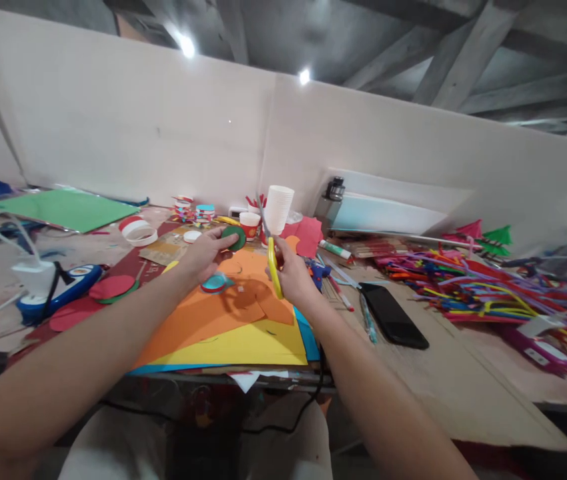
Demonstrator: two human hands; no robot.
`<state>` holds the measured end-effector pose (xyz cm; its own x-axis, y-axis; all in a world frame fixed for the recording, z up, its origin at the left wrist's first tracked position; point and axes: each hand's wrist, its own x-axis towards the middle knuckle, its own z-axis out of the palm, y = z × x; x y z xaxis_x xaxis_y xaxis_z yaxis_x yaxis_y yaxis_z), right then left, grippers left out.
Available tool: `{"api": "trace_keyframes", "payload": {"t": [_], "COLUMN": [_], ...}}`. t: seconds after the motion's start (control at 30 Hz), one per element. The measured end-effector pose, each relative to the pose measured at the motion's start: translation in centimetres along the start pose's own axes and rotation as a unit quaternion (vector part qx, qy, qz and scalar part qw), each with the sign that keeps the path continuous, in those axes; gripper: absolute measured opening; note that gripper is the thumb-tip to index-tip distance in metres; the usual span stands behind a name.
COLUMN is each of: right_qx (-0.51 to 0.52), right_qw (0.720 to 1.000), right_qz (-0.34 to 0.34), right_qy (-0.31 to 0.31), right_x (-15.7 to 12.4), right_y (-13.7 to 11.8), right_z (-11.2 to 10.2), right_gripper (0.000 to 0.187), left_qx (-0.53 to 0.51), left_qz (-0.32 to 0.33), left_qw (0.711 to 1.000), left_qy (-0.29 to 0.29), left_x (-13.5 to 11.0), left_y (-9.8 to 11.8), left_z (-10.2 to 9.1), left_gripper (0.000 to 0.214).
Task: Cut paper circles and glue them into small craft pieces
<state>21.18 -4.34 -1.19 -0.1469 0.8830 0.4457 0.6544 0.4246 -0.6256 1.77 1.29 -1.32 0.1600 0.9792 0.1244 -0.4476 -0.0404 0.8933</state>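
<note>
Between the thumb and fingers of my left hand (209,253) is a small dark green paper disc (234,238). My right hand (289,270) grips scissors by their yellow handles (274,268), and the blades point up and away from me. The scissors are apart from the disc. Beneath both hands lie orange paper sheets (203,323) on top of a yellow sheet (258,343) and a blue one. A small blue-rimmed round piece (214,283) rests on the orange paper below my left hand.
White paper cups (279,208) stand stacked at the back, near a red cup (249,227). A black phone (393,317) and a heap of coloured pipe cleaners (483,283) lie to the right. Leftward are a blue power strip (58,297), red paper circles (112,287) and green sheets (71,208).
</note>
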Motion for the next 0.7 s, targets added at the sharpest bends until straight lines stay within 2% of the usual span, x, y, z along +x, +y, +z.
{"api": "trace_keyframes", "payload": {"t": [0.1,0.4,0.53,0.7], "right_qx": [0.048,0.121,0.167,0.168], "right_qw": [0.999,0.991,0.982,0.98], "right_qz": [-0.022,0.047,0.054,0.066], "right_qy": [-0.008,-0.045,-0.068,-0.081], "right_x": [-0.2,-0.8,-1.0,-1.2], "right_y": [-0.6,-1.7,-1.3,-1.0], "right_z": [0.3,0.3,0.7,1.0], "right_gripper": [0.069,0.035,0.029,0.025], "left_qx": [-0.016,-0.042,-0.04,-0.047], "left_qz": [0.0,0.023,0.034,0.036], "left_qw": [1.0,0.998,0.998,0.998], "left_qy": [-0.018,-0.036,-0.029,-0.034], "left_x": [-0.3,-0.6,-0.7,-0.9], "left_y": [0.1,0.3,0.5,0.5], "left_z": [0.4,0.7,0.9,1.0], "left_gripper": [0.034,0.035,0.037,0.029]}}
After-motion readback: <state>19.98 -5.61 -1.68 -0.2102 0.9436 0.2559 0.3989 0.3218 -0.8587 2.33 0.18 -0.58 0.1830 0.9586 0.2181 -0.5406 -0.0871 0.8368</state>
